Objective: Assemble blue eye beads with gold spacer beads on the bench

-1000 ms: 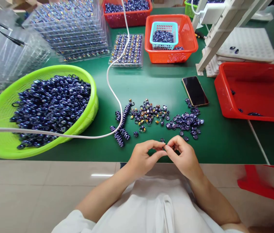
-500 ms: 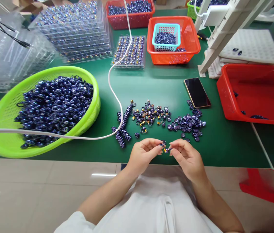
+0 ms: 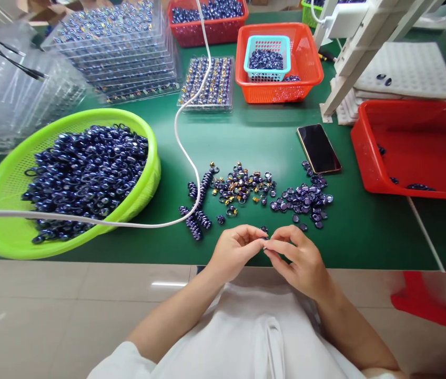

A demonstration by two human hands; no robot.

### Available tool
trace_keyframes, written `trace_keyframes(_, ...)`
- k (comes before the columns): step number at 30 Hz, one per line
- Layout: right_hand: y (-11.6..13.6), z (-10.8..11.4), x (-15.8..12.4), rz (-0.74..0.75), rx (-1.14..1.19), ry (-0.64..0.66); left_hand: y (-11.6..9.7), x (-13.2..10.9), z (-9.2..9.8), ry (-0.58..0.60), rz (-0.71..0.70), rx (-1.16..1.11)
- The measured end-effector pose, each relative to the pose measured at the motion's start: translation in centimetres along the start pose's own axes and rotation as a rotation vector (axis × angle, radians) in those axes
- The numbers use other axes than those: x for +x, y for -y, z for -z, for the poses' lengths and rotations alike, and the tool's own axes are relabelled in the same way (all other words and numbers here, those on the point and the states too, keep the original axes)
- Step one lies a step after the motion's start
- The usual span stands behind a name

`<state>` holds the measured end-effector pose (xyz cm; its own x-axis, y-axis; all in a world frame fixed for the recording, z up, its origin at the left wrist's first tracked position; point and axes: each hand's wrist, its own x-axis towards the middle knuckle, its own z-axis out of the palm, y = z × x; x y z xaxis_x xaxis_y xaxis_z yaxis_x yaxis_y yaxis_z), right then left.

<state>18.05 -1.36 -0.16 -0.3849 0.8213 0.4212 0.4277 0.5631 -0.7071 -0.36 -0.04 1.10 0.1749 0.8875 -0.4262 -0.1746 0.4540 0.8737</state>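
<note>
My left hand [image 3: 233,250] pinches a small dark blue ring [image 3: 264,238] between thumb and fingertips at the table's near edge. My right hand [image 3: 300,258] closes in from the other side, its thumb and index finger pressed against the same ring. Fingers hide most of it. Just beyond the fingertips lies another dark piece [image 3: 264,229]. Farther off are a loose pile of dark rings with gold-coloured bits [image 3: 242,184] and, to its right, a pile of flat dark discs [image 3: 304,200]. Rows of stacked rings [image 3: 203,195] lie left of these.
A green basket [image 3: 154,173] full of dark rings stands left, crossed by a white cable [image 3: 185,152]. Behind are stacked clear trays [image 3: 160,68], one filled tray [image 3: 207,84] and an orange basket [image 3: 280,93]. A phone [image 3: 318,148] and a red bin [image 3: 416,152] are right.
My right hand has moved left, and its fingertips now meet my left hand's. The gold-coloured part of the ring, visible before, is covered by fingers. The view has shifted slightly.
</note>
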Motion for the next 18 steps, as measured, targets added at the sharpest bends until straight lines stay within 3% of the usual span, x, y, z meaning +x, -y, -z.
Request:
trace_keyframes(6, 0.11, -0.3, -0.14, -0.146, 0.073, -0.07, -0.22, 0.02, -0.05, 0.08, 0.035, 0.012)
trace_keyframes(11, 0.4, -0.26, -0.34, -0.299, 0.211, -0.082, -0.31, 0.11, -0.31, 0.052, 0.04, 0.01)
trace_keyframes(14, 0.34, -0.45, -0.52, -0.298, 0.197, -0.067, -0.14, 0.12, -0.64, 0.007, 0.013, 0.035)
trace_keyframes(18, 0.3, -0.57, -0.52, -0.172, 0.115, -0.055, 0.34, 0.09, -0.89, -0.021, -0.011, 0.045)
